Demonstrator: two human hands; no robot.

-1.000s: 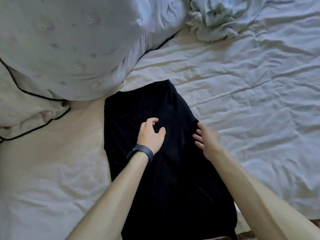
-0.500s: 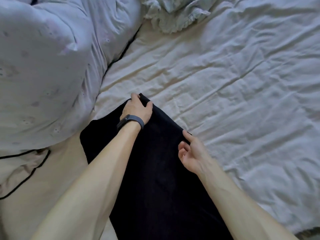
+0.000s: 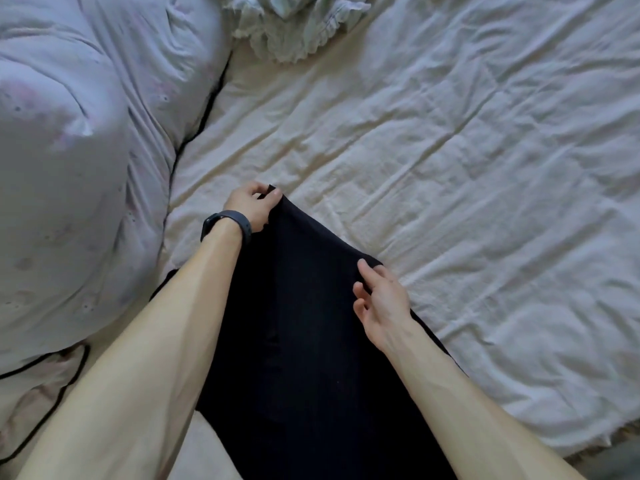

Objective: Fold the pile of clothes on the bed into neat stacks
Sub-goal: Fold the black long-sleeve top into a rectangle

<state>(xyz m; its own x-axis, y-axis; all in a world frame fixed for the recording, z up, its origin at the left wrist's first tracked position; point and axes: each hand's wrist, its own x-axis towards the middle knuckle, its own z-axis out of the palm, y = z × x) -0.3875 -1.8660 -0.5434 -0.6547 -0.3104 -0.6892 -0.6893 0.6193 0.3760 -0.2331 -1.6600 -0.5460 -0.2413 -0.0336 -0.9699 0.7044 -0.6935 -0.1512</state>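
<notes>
- A puffy pale pillow (image 3: 69,168) fills the left.
- The left hand (image 3: 251,204) pinches the far corner of the black garment (image 3: 304,341) between thumb and curled fingers.
- The garment lies flat on the bed, its long axis running away and slightly leftward. Its near end is cut off, and its dark surface shows little detail.
- The right hand (image 3: 384,299) rests on the garment's right edge, fingers loosely apart.
- A wrinkled cream sheet (image 3: 485,168) spreads rightward.

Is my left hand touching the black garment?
Touching. The head view shows the left hand pinching the far corner of the black garment between thumb and fingers.
</notes>
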